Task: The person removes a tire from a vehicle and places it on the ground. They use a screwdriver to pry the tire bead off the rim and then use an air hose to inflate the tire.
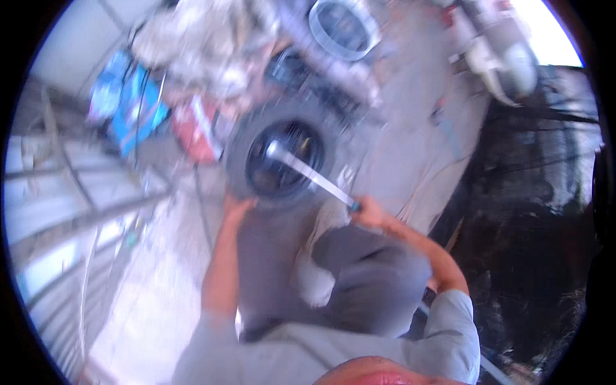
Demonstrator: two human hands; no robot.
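Note:
A black tyre (239, 154) with a dark wheel rim inside it lies in front of my knees. My right hand (370, 213) is closed around the teal end of a long silvery bar (324, 181). The bar reaches over the wheel, its rounded, paler head above the rim; whether it touches is blurred. At the tyre's near left edge, my left hand (239, 207) grips its side, with the thumb showing and the other fingers mostly hidden.
A clear round tub (321, 40) stands beyond the wheel. Pale sacks or cloth (192, 48), blue bags (138, 106) and a red packet (194, 131) lie at the far left. Metal racking (77, 173) lines the left, a dark area (526, 250) the right, and a motorbike-like white shape (491, 54) the far right.

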